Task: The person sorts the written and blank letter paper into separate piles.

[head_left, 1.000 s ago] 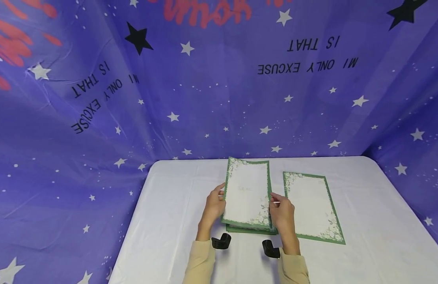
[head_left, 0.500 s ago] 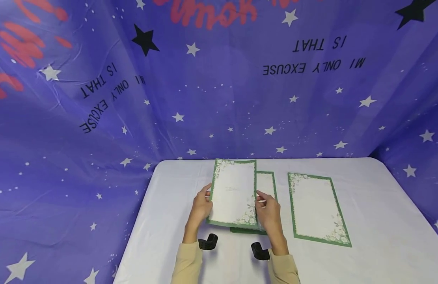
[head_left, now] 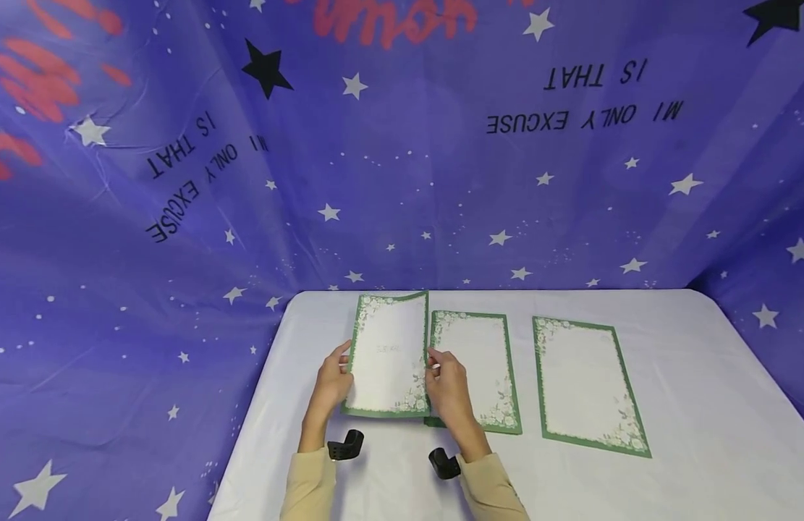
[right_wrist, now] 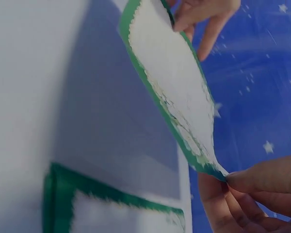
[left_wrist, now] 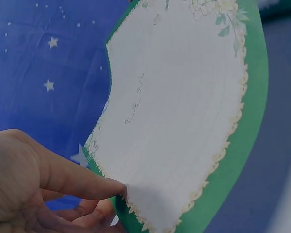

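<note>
Between both hands is a sheet of paper (head_left: 388, 362) with a green border, pale flowers in two corners and faint handwriting in the middle. My left hand (head_left: 332, 383) pinches its left edge, the thumb (left_wrist: 82, 182) on the written face. On the opposite edge, my right hand (head_left: 449, 383) pinches the paper between thumb and fingers, as the right wrist view shows (right_wrist: 262, 194). The sheet bows between the hands, raised over the table and casting a shadow there. Just right of it lies a stack of matching sheets (head_left: 473, 354), partly covered by my right hand and forearm.
Another green-bordered sheet (head_left: 590, 387) lies flat on the right of the white table (head_left: 688, 405). A purple star-printed cloth (head_left: 402, 181) hangs behind and at the sides. Black wrist mounts (head_left: 346, 445) sit on both forearms.
Both hands have carried the written sheet leftward off the stack, uncovering the stack's top sheet. The separate sheet on the right stays on the table; the head view has shifted slightly.
</note>
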A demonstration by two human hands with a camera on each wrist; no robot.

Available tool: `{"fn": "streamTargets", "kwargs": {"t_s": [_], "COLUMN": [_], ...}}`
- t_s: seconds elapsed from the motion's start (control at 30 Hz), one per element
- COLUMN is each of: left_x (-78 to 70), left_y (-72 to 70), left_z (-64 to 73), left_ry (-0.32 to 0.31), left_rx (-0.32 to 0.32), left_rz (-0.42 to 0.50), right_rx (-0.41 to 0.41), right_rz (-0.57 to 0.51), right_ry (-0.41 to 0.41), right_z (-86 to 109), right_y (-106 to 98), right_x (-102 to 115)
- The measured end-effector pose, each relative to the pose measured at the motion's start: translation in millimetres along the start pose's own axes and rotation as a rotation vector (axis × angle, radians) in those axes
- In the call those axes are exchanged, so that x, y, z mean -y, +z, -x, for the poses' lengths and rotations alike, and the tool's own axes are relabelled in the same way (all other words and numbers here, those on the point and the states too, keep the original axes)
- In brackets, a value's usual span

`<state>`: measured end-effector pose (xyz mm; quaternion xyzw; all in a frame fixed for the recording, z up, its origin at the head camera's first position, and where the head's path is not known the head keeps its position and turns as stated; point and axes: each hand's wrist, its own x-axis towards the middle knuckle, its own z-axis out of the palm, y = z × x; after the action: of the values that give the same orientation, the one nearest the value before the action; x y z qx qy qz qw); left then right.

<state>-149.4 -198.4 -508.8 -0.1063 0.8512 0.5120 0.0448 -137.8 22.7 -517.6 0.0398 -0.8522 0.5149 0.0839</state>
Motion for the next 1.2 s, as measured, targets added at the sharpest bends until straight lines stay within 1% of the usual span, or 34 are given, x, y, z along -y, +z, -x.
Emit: {"fn": "streamTargets", "kwargs": {"t_s": [0.17,0.33,0.5,0.67,0.8,0.93,1.07,1.2], "left_x": [10.0,14.6,19.9,27.1,32.1,36.4,39.8,42.5], "left_y": [-15.7,-22.7,-23.7,-21.8,-18.7,-16.7,-16.0,-16.3], "left_z": [2.2,0.8,-1.5,-4.2,-5.7,-5.8,-5.1,-5.3], "left_ry": [-0.002,-0.009,-0.020,-0.024,-0.016,-0.013,-0.017,-0.028], "left_rx": [-0.016,-0.031,-0.036,-0.052,-0.050,-0.068,-0.076,-0.086], "left_rz": [-0.034,-0.063,-0.084,-0.097,-0.104,-0.128,-0.133,-0.148], "right_rx": [0.056,0.086,0.109,0.121,0.118,0.140,0.135,0.144], "right_rz": [0.008,0.021,0.006,0.026,0.049,0.058,0.076,0.068], "right_ry": [-0.008,-0.024,-0.028,-0.027,-0.024,-0.022,-0.011,-0.010], "right_z": [1.5,2.6,4.1,4.5,5.0,6.8,8.8,9.3], "right_y": [19,33,42,46,49,54,59,62], "right_x": [1,-4,-9,-12,-17,-22,-26,-27]}}
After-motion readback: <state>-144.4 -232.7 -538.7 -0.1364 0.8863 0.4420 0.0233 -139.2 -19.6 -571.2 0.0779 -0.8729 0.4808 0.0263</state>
